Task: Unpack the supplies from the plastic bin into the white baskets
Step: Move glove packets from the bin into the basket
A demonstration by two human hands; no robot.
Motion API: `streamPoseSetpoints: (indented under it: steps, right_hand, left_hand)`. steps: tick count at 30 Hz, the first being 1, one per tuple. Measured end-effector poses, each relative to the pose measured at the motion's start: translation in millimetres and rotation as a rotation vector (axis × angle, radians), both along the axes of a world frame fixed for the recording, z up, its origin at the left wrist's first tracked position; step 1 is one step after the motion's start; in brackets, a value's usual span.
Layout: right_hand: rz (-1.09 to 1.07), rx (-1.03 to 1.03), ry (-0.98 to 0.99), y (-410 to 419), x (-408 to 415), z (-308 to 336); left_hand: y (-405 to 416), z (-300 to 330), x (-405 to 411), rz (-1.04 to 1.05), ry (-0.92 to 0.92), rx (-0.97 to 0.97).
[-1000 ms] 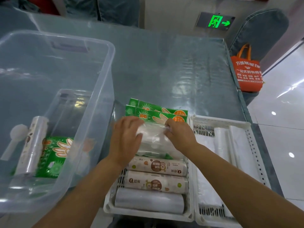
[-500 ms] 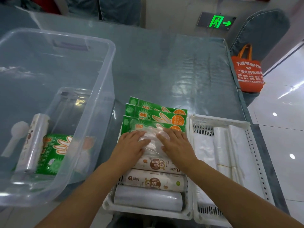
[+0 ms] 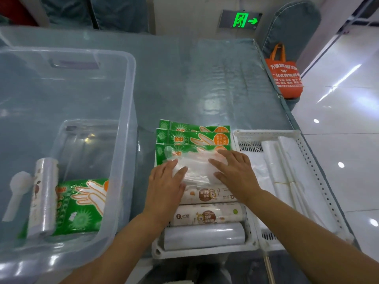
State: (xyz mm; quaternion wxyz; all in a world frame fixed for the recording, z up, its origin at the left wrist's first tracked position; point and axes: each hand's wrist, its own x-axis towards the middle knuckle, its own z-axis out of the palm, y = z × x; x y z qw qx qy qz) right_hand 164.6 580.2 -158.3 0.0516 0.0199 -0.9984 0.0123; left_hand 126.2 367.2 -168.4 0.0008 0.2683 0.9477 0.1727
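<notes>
Fingers of both hands lie straight and loosely spread, pressing flat on a clear, crinkled plastic packet of thin gloves [image 3: 194, 169]. The left hand [image 3: 166, 185] covers the packet's left end, thumb alongside; the right hand [image 3: 235, 171] covers its right end, palm down. Neither hand curls round the packet.

The packet lies in the left white slotted plastic basket [image 3: 162, 251], on top of the nearest of three flat green printed glove packs [image 3: 192, 138] that stand overlapped at the basket's far end. Just nearer than the hands, two white paper-wrapped rolls with brown round labels [image 3: 207, 216] lie side by side across the basket, and a plain translucent film roll [image 3: 205, 235] lies nearest of all, against the front wall.

Touching this basket on its right stands a second white perforated plastic basket [image 3: 320, 167] holding folded white plastic bags [image 3: 287, 171]; how many bundles there are I cannot tell through the glare.

On the left sits the large clear plastic bin [image 3: 127, 103]. It contains a green glove pack with a hand drawing [image 3: 82, 206], a translucent film roll with a printed label [image 3: 43, 195] lying beside it, and a pale white plastic scoop [image 3: 17, 189] near the bin's left wall.

All rest on a table under a glossy grey-blue plastic cover [image 3: 205, 78]. Beyond its right corner an orange tote bag with white lettering [image 3: 285, 76] hangs by a grey-blue chair back [image 3: 293, 23], and a green exit sign [image 3: 244, 19] glows on the wall.
</notes>
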Motion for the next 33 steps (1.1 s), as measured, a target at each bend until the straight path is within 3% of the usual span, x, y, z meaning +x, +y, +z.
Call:
streamPoseSetpoints:
  steps: [11,13,16,21,25,33]
  right_hand:
    - [-0.236,-0.235,0.208,-24,56,20]
    - [-0.281,-0.271,0.231,-23,76,20]
    - [-0.311,-0.248,0.25,-22,108,17]
    - [-0.367,-0.041,0.107,-35,147,-1]
    - [-0.388,0.002,-0.114,-45,156,-21]
    - [-0.311,0.03,-0.195,-48,158,-31]
  left_hand:
    - [-16,17,32,-0.074,0.036,0.31]
    - [-25,20,47,-0.047,-0.042,0.232]
    - [-45,18,72,-0.067,-0.03,-0.086]
    - [-65,9,106,0.004,-0.111,-0.22]
    - [-60,4,112,0.116,-0.221,-0.069]
    - [-62,-4,122,0.191,-0.225,0.081]
